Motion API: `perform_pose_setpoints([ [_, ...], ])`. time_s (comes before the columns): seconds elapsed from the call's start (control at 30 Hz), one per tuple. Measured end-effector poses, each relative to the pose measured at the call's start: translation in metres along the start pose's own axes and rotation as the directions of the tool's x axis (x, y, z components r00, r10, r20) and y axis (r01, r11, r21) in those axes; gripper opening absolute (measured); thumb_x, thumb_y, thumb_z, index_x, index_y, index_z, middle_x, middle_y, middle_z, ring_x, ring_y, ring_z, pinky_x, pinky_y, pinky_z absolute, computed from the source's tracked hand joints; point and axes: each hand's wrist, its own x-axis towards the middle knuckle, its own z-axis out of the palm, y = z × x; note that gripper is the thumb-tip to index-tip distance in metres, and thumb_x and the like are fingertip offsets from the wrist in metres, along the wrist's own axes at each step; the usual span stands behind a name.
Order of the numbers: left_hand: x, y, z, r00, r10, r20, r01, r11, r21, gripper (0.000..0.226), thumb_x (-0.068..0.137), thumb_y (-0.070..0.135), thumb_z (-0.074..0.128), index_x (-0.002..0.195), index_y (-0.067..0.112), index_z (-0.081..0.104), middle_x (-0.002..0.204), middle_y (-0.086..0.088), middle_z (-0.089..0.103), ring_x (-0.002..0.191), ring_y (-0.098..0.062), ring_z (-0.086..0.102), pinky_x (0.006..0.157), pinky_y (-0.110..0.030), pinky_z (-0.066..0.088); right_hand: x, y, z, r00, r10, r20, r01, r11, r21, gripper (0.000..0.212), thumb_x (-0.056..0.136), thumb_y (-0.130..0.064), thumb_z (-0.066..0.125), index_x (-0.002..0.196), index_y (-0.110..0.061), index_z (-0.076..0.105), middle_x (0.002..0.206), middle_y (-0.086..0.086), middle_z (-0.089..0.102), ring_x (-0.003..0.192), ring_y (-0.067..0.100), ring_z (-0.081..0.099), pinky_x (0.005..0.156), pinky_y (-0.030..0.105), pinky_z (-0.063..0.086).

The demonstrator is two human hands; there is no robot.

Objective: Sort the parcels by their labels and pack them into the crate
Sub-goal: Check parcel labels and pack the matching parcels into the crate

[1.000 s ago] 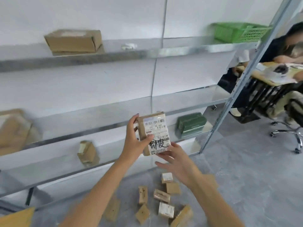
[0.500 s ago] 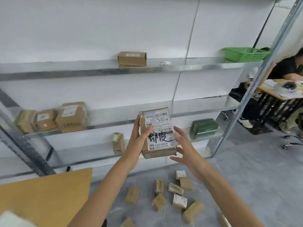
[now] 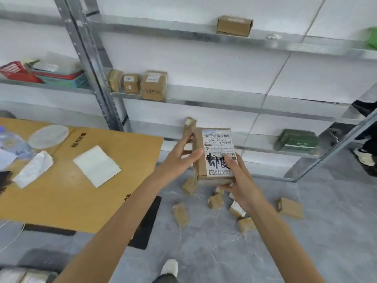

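Brown cardboard fills the middle of the head view: the parcel (image 3: 214, 154) stands upright just right of centre, with its white label facing me. My left hand (image 3: 179, 160) clamps its left edge, thumb on the front; the fingers behind it are hidden. My right hand (image 3: 240, 180) has changed. Half a second ago it hovered open beside the box, and now it grips the lower right corner, thumb across the black scrawl and fingers curled under the base.

The view has also swung left. The three shelved parcels (image 3: 153, 84) now sit left of centre in the upper half, and a cardboard sheet (image 3: 81, 180) fills the left side. I take this to mean the label has been read and I am turning towards a destination, with the two-handed hold ready to carry.

The loose parcels (image 3: 215, 201) lie on the floor below my hands, unsorted, so I judge the task to be at an early stage.

I can read "630 05 A33" on the label, but the small print is too fine. I cannot pick out a crate for certain: a green basket (image 3: 371, 37) is cut off at the upper right edge, and the red and teal baskets (image 3: 20, 72) at upper left are blurred.
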Motion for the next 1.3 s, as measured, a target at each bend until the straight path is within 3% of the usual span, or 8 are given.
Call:
perform_pose_setpoints([
  [0.2, -0.077, -0.020, 0.001, 0.994, -0.089, -0.071, 0.090, 0.996, 0.006, 0.066, 0.080, 0.052, 0.062, 0.138, 0.035, 0.034, 0.140, 0.013, 0.042, 0.103, 0.008, 0.054, 0.088, -0.025, 0.048, -0.056, 0.029, 0.017, 0.993, 0.091, 0.080, -0.094, 0.995, 0.040, 0.045, 0.087, -0.044, 0.055, 0.131, -0.032, 0.049, 0.119, 0.000, 0.067, 0.103, 0.016, 0.065, 0.074, 0.034, 0.054],
  [0.37, -0.137, -0.027, -0.024, 0.986, -0.105, -0.130, 0.104, 0.994, -0.012, 0.068, 0.072, 0.063, 0.055, 0.135, 0.045, 0.036, 0.132, 0.016, 0.047, 0.111, -0.002, 0.054, 0.091, -0.029, 0.048, -0.094, 0.044, 0.054, 0.975, 0.140, 0.170, -0.148, 0.988, 0.036, 0.040, 0.094, -0.039, 0.050, 0.133, -0.032, 0.048, 0.125, 0.000, 0.065, 0.114, 0.021, 0.061, 0.078, 0.036, 0.053],
  [0.5, -0.186, -0.035, -0.060, 0.976, -0.065, -0.207, 0.060, 0.998, -0.029, 0.030, 0.084, 0.053, 0.056, 0.108, 0.063, 0.043, 0.118, 0.027, 0.052, 0.098, 0.011, 0.058, 0.077, -0.016, 0.050, -0.119, 0.053, 0.103, 0.965, 0.122, 0.230, -0.128, 0.992, 0.012, 0.040, 0.093, -0.040, 0.052, 0.133, -0.033, 0.047, 0.123, -0.002, 0.066, 0.114, 0.021, 0.062, 0.092, 0.046, 0.053],
  [0.67, -0.255, -0.060, -0.131, 0.937, -0.078, -0.341, 0.090, 0.996, 0.020, 0.045, 0.085, 0.047, 0.059, 0.126, 0.030, 0.049, 0.128, 0.011, 0.055, 0.107, -0.006, 0.058, 0.094, -0.037, 0.050, -0.156, 0.076, 0.191, 0.946, 0.121, 0.300, -0.130, 0.991, 0.010, 0.052, 0.083, -0.044, 0.059, 0.133, -0.036, 0.046, 0.124, -0.002, 0.065, 0.114, 0.022, 0.062, 0.092, 0.046, 0.053],
  [0.87, -0.356, -0.097, -0.225, 0.898, -0.122, -0.422, 0.137, 0.991, 0.004, 0.034, 0.083, 0.044, 0.063, 0.111, 0.026, 0.052, 0.113, 0.009, 0.060, 0.102, -0.009, 0.061, 0.089, -0.041, 0.053, -0.203, 0.121, 0.308, 0.913, 0.165, 0.373, -0.185, 0.983, 0.017, 0.058, 0.081, -0.043, 0.063, 0.135, -0.034, 0.045, 0.127, 0.002, 0.064, 0.119, 0.024, 0.058, 0.099, 0.055, 0.046],
  [1.07, -0.422, -0.130, -0.300, 0.877, -0.227, -0.424, 0.192, 0.973, -0.125, 0.027, 0.080, 0.046, 0.065, 0.096, 0.032, 0.048, 0.110, 0.007, 0.057, 0.100, -0.008, 0.059, 0.081, -0.033, 0.056, -0.227, 0.150, 0.393, 0.881, 0.218, 0.420, -0.241, 0.971, 0.001, 0.056, 0.080, -0.043, 0.065, 0.132, -0.032, 0.047, 0.126, 0.002, 0.064, 0.121, 0.025, 0.057, 0.096, 0.054, 0.049],
  [1.13, -0.433, -0.141, -0.325, 0.864, -0.291, -0.410, 0.231, 0.954, -0.191, 0.035, 0.080, 0.048, 0.064, 0.102, 0.030, 0.045, 0.115, 0.006, 0.055, 0.103, -0.007, 0.057, 0.076, -0.028, 0.056, -0.227, 0.155, 0.418, 0.875, 0.223, 0.431, -0.235, 0.972, -0.027, 0.053, 0.079, -0.045, 0.064, 0.129, -0.032, 0.051, 0.125, 0.002, 0.064, 0.119, 0.024, 0.059, 0.092, 0.050, 0.052],
  [1.3, -0.435, -0.167, -0.390, 0.880, -0.390, -0.272, 0.263, 0.875, -0.406, 0.051, 0.082, 0.040, 0.067, 0.123, 0.031, 0.039, 0.114, -0.002, 0.063, 0.101, -0.018, 0.066, 0.076, -0.038, 0.058, -0.203, 0.166, 0.475, 0.846, 0.228, 0.483, -0.189, 0.974, -0.128, 0.050, 0.082, -0.047, 0.058, 0.130, -0.033, 0.051, 0.121, -0.002, 0.067, 0.111, 0.017, 0.064, 0.080, 0.035, 0.057],
])
